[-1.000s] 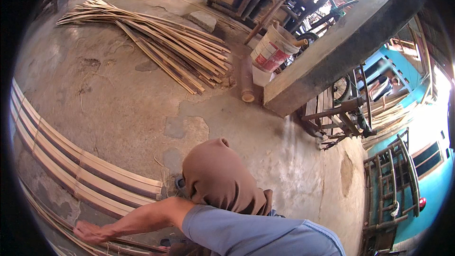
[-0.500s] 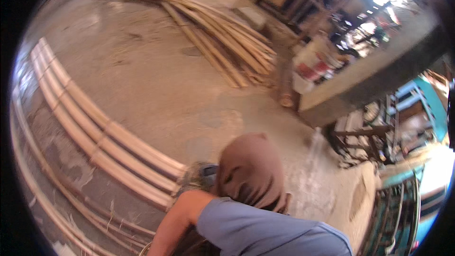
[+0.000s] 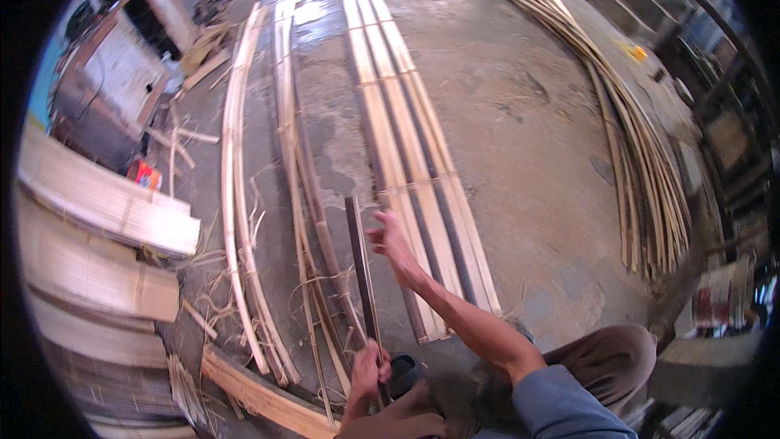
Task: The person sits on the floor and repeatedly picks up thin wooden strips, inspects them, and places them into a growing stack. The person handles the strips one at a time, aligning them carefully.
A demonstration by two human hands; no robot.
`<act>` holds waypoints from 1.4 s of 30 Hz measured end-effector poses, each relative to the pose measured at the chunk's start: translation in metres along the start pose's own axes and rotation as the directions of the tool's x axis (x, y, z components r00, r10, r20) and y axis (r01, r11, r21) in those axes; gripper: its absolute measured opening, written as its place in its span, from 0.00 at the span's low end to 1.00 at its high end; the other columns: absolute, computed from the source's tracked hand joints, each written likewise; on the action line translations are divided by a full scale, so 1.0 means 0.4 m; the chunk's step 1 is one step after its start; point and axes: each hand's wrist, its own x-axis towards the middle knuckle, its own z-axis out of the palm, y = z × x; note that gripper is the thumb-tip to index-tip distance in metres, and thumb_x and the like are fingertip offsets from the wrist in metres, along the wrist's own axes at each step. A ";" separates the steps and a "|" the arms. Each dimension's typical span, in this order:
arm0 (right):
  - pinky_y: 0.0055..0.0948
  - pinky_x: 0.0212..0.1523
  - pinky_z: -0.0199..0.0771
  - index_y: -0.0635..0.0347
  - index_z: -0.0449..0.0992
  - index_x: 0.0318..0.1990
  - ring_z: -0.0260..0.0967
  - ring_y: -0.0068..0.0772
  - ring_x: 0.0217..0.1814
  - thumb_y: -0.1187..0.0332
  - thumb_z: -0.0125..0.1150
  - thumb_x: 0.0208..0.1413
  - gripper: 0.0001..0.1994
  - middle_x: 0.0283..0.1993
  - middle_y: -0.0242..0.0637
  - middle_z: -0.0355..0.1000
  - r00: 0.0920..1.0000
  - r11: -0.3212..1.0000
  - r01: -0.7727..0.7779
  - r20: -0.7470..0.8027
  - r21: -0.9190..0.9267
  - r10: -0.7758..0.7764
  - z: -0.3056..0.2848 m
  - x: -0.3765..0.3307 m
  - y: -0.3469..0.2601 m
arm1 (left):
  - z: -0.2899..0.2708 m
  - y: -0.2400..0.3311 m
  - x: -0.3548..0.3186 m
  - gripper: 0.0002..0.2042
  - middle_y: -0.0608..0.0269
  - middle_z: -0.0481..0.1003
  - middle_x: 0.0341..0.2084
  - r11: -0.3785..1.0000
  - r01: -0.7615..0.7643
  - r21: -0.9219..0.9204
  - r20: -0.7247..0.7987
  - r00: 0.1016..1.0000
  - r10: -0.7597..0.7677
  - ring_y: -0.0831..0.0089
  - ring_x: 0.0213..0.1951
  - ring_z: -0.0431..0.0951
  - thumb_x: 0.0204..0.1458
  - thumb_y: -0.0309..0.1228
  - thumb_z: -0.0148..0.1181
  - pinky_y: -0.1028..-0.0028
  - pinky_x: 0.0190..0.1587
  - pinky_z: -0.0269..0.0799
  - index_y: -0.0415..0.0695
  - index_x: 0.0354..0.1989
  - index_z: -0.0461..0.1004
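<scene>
A dark strip is held at both ends above a concrete floor: its near end is clamped in the left hand, while the right hand is raised at its far part, fingers loosely spread beside it, and whether they actually grip cannot be told. The strip is seen lying just left of the row of flat slats, between that row and the thin curved canes. For the step to be done well, it is judged, the near end is best kept firmly pinched and low, the far hand slid along the edge rather than across it, and the strip kept parallel to the slats so that it is not snagged in the loose fibres nearby. One dark strip is counted in hand. About four long slats are counted in the row. Left of the slats, two loose bundles of canes are seen, too many to count singly. Right of the slats, one large heap of splits is laid. Three stacked boards are made out far left.
</scene>
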 end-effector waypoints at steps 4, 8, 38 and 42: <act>0.29 0.42 0.69 0.61 0.71 0.54 0.65 0.25 0.37 0.45 0.33 0.70 0.29 0.38 0.35 0.70 0.994 0.996 -0.045 0.095 -0.075 0.052 -0.015 -0.221 0.214 | -0.036 0.193 0.177 0.26 0.73 0.60 0.09 0.977 -0.198 0.075 -0.081 0.976 0.204 0.81 0.10 0.59 0.65 0.54 0.41 0.78 0.14 0.53 0.46 0.24 0.67; 0.27 0.39 0.68 0.62 0.68 0.53 0.64 0.26 0.39 0.48 0.41 0.69 0.24 0.40 0.33 0.69 0.905 0.971 -0.139 0.374 -0.193 0.204 0.060 -0.399 0.352 | -0.061 0.382 0.352 0.26 0.73 0.62 0.10 0.971 -0.228 0.066 -0.062 0.971 0.233 0.82 0.10 0.60 0.63 0.57 0.44 0.78 0.13 0.55 0.45 0.25 0.68; 0.33 0.46 0.67 0.66 0.66 0.62 0.66 0.32 0.42 0.39 0.28 0.67 0.37 0.44 0.42 0.69 0.936 0.908 0.300 0.275 -0.293 -0.220 0.035 0.084 -0.140 | -0.045 0.018 -0.101 0.15 0.66 0.71 0.19 0.973 -0.175 0.151 -0.151 0.969 0.197 0.80 0.20 0.71 0.65 0.42 0.50 0.76 0.22 0.69 0.41 0.34 0.69; 0.36 0.45 0.72 0.61 0.72 0.56 0.70 0.33 0.43 0.39 0.26 0.67 0.36 0.42 0.40 0.73 0.949 0.951 0.015 0.305 -0.309 0.084 -0.018 -0.109 0.100 | -0.025 0.220 0.031 0.15 0.69 0.69 0.16 0.908 -0.349 0.233 -0.152 0.909 0.388 0.80 0.17 0.70 0.65 0.41 0.50 0.77 0.19 0.67 0.42 0.32 0.68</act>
